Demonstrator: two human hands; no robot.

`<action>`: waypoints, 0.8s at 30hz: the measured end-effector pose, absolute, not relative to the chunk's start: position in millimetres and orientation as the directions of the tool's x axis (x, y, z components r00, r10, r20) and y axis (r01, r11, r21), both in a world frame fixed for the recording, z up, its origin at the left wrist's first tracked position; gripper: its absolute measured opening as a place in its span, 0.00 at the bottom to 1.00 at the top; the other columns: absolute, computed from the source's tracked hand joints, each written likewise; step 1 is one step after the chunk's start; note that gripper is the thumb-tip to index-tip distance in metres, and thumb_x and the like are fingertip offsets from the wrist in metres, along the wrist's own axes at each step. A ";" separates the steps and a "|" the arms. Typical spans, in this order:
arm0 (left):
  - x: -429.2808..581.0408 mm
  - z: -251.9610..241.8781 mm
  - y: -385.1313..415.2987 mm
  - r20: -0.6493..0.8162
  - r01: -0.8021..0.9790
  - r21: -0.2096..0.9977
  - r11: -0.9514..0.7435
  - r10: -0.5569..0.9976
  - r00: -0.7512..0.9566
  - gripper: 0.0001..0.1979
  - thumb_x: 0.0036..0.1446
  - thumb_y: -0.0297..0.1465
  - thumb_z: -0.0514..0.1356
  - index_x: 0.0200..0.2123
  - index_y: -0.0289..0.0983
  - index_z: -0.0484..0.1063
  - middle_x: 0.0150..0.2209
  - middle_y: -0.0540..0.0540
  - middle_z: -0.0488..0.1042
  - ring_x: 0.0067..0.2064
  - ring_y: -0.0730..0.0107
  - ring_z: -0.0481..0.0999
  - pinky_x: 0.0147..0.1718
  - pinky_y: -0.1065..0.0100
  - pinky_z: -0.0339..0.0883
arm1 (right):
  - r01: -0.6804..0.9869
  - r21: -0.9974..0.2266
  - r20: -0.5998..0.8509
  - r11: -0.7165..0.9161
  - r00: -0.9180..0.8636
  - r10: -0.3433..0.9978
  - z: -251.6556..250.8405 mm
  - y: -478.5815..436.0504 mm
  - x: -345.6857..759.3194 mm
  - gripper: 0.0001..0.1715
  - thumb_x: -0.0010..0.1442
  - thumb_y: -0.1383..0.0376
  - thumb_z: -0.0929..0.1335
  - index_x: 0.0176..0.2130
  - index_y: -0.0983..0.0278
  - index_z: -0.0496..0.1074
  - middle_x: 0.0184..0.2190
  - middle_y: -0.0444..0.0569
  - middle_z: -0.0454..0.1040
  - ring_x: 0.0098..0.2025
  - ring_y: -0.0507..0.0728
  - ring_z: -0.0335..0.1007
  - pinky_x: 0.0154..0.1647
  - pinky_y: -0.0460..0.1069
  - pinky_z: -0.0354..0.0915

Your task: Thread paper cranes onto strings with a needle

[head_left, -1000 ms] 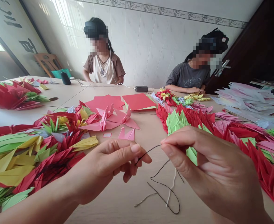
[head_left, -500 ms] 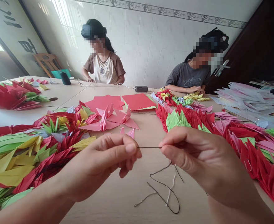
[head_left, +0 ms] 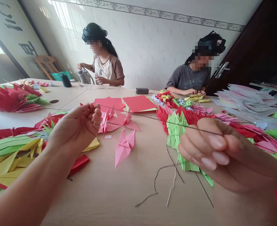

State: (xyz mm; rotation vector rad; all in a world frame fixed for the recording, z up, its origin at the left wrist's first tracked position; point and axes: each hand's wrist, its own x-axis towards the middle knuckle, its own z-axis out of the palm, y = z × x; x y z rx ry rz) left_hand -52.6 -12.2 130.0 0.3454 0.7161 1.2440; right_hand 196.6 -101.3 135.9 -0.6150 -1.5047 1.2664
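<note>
Above the near middle of the tabletop (head_left: 119, 194), a thin dark thread (head_left: 152, 118) is stretched taut between two hands held well apart. The left hand (head_left: 78, 127) is closed, its fingertips pinched on one end; the right hand (head_left: 213, 150) is curled shut, the thread passing over its bent fingers — the exact pinch point cannot be made out. The thread is judged nearly weightless, limp and slippery, liable to slide from a loose grip, so it is best held by a firm fingertip pinch near each end. Loose tails (head_left: 162, 179) of dark and pale string are trailed on the smooth wood below. A pink paper crane (head_left: 124, 147) — crisp, creased, easily crushed — lies between the hands, with green folded cranes (head_left: 176, 128) just beside the right hand.
</note>
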 end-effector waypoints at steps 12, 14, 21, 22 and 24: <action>-63.7 93.1 38.8 -0.352 -0.781 0.624 0.008 0.896 -0.272 0.14 0.68 0.21 0.47 0.32 0.33 0.67 0.27 0.52 0.71 0.28 0.82 0.74 0.29 0.79 0.75 | -0.437 -0.834 0.398 0.337 -0.053 0.916 139.4 -116.3 220.0 0.12 0.56 0.58 0.77 0.28 0.55 0.72 0.18 0.37 0.51 0.15 0.48 0.46 0.13 0.45 0.52; -65.0 92.1 38.7 -0.311 -0.765 0.642 -0.053 0.894 -0.322 0.06 0.66 0.27 0.54 0.39 0.32 0.70 0.33 0.49 0.74 0.30 0.76 0.75 0.27 0.73 0.74 | -0.498 -0.806 0.399 0.321 -0.057 0.915 137.2 -118.9 224.1 0.10 0.56 0.60 0.77 0.28 0.53 0.73 0.17 0.38 0.52 0.15 0.49 0.46 0.13 0.46 0.52; -58.8 93.7 32.5 -0.005 -0.540 0.782 -0.310 0.864 -0.504 0.07 0.62 0.21 0.56 0.33 0.34 0.71 0.34 0.49 0.74 0.33 0.78 0.73 0.28 0.78 0.66 | -0.330 -0.897 0.392 0.294 -0.288 0.874 131.0 -120.7 206.5 0.05 0.62 0.60 0.73 0.34 0.56 0.76 0.19 0.39 0.63 0.19 0.48 0.55 0.19 0.45 0.55; -56.0 96.9 23.6 0.082 -0.491 0.790 -0.368 0.856 -0.510 0.08 0.60 0.19 0.56 0.32 0.36 0.72 0.34 0.50 0.75 0.33 0.79 0.73 0.28 0.79 0.64 | -0.251 -0.928 0.352 0.277 -0.335 0.874 129.2 -120.4 199.8 0.05 0.63 0.61 0.73 0.34 0.57 0.76 0.21 0.40 0.66 0.21 0.49 0.58 0.21 0.44 0.57; -51.3 103.5 -1.8 0.233 -0.425 0.799 -0.426 0.870 -0.435 0.08 0.58 0.20 0.58 0.34 0.37 0.75 0.35 0.49 0.77 0.31 0.79 0.72 0.29 0.79 0.65 | -0.070 -0.965 0.260 0.253 -0.403 0.877 125.3 -119.3 186.5 0.04 0.62 0.65 0.73 0.33 0.60 0.75 0.25 0.41 0.71 0.26 0.49 0.63 0.25 0.43 0.61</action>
